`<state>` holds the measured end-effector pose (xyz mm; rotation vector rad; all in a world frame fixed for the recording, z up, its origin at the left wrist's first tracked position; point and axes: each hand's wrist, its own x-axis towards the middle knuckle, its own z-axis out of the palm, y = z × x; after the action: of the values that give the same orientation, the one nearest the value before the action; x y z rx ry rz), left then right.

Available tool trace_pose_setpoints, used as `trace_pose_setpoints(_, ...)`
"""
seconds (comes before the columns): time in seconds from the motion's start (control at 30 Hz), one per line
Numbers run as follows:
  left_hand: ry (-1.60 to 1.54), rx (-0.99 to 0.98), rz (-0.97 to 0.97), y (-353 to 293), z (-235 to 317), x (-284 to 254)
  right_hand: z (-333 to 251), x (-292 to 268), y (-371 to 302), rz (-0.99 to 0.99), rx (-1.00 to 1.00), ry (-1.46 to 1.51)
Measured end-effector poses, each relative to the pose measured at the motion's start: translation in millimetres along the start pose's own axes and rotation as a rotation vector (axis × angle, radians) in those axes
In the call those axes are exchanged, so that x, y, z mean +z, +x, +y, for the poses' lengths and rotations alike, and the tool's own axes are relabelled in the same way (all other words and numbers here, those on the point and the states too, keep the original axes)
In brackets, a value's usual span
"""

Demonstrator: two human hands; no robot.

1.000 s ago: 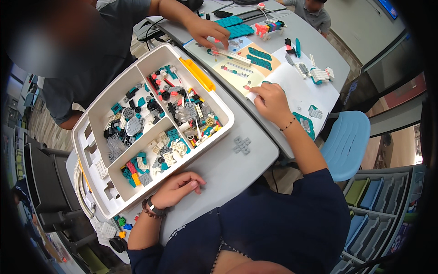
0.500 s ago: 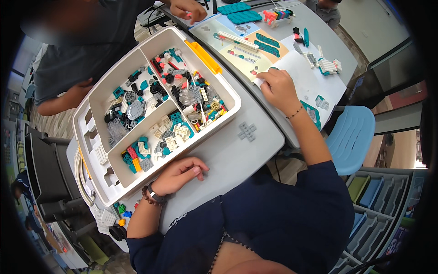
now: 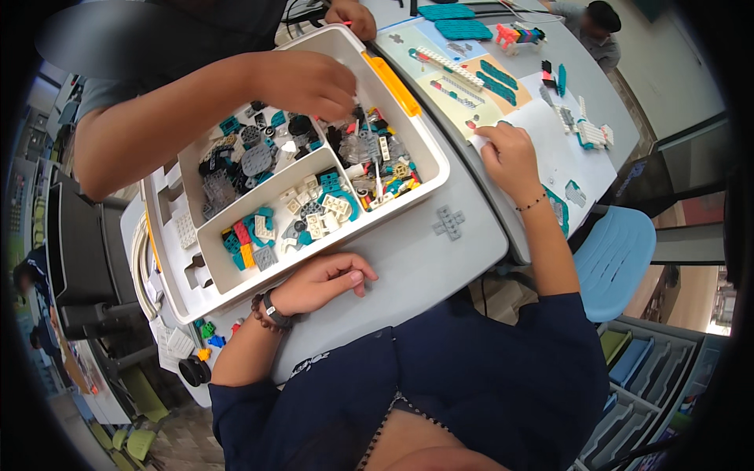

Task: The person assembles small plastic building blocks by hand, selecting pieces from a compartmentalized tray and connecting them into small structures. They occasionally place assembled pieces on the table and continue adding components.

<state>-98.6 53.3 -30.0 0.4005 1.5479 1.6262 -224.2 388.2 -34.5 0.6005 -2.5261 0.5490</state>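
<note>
Seemingly steadying an open, colour-panelled paper booklet (image 3: 542,133) beside the white plastic tray (image 3: 434,149), the right hand (image 3: 512,165), pinch impossible to confirm, would need to lift its corner for page-turning; the left hand (image 3: 318,286) rests loose, empty.

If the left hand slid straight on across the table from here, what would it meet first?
Probably the grey cross-shaped piece lying on the table; the left hand is loosely curled, so it might just pass beside it.

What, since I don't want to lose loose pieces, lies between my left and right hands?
The head view shows a grey cross-shaped piece on the near table between your left hand and right hand, then the seam with the far table.
</note>
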Motion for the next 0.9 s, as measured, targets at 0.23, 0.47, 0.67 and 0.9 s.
trace_pose_setpoints(0.23,0.017,0.017,0.016,0.1,1.8,1.5,0.7,-0.4,-0.4,-0.001,-0.005,-0.007)
trace_pose_setpoints(0.47,-0.013,0.002,0.014,-0.1,-0.9,0.6,5.3,1.8,-0.9,0.031,-0.03,0.009)
trace_pose_setpoints(0.67,-0.032,-0.02,0.044,-0.1,-4.7,1.3,4.1,-0.5,-3.5,0.043,-0.052,-0.016)
trace_pose_setpoints(0.9,-0.01,-0.018,0.089,-0.1,-4.2,4.4,-61.4,-48.3,-37.2,0.051,-0.095,0.042)
